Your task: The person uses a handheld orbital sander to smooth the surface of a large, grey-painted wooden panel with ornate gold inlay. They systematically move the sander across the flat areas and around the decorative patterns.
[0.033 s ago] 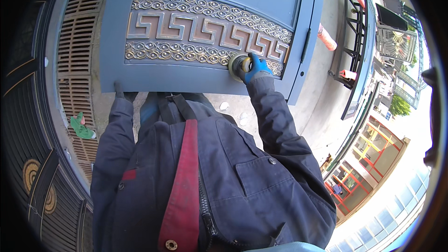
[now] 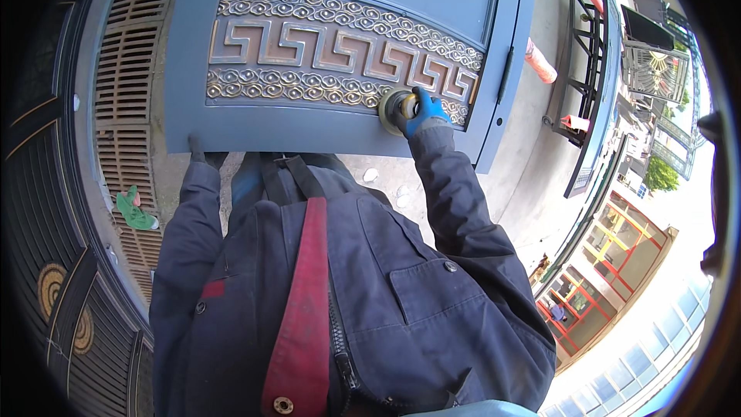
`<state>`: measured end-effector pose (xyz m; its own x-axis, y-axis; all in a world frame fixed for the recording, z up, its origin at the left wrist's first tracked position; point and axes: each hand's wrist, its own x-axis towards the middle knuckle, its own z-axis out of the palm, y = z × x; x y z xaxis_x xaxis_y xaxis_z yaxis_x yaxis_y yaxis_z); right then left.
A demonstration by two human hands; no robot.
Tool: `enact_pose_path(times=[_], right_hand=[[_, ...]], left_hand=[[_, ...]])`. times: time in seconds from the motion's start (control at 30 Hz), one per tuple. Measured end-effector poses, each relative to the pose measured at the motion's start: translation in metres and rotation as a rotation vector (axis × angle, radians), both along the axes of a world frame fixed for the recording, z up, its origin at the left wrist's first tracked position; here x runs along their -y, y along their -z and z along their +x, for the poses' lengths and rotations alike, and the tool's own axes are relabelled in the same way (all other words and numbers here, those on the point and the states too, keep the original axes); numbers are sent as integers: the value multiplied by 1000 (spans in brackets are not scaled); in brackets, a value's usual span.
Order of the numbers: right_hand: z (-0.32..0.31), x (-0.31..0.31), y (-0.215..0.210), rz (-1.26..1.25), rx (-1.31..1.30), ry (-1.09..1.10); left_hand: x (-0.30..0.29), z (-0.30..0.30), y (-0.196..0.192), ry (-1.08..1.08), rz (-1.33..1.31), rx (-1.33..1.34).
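A blue-grey metal door panel [image 2: 297, 128] lies before me, with a raised key-pattern band and scrolled borders touched with gold. At its near left corner, my left hand [image 2: 199, 150], dark-gloved, grips the edge; a digit lies on top and the other fingers are mostly hidden. My right hand [image 2: 429, 111], in a blue glove, is closed round a small round pot-like thing [image 2: 391, 113] with a pale rim and a dark and yellowish body. This sits over the lower scrolled border near the right end. Its exact kind cannot be made out.
Slotted drain grates [image 2: 123, 158] run along the left, with a green cloth-like thing [image 2: 137, 210] on them. Beyond stands a dark gate [image 2: 46, 216]. On the right are a pink-red roll [image 2: 541, 62] and a black wheeled frame [image 2: 584, 54]. White scraps [image 2: 371, 175] lie on the floor.
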<state>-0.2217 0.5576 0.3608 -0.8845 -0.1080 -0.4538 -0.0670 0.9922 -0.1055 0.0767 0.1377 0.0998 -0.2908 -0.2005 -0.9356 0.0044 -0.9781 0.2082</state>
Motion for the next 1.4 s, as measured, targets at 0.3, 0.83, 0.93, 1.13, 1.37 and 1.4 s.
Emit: enact_pose_path(times=[0.3,0.83,0.93,1.13,1.37,1.4], right_hand=[[-8,-19,2,6,66,12],[-16,-29,2,74,87,-9],[-15,-43,3,-9,14,82],[-15,-72,13,9,-8,100],[-18,-78,12,7,17,108],[-18,-77,11,21,-35,122]], left_hand=[[4,-6,4,70,-17,-74],[-5,-18,-35,63,-60,44],[-5,-13,-26,76,-95,9],[1,-19,-9,160,-123,-132],[0,-20,-30,99,-55,-110],[-1,-17,-35,46,-43,-27]])
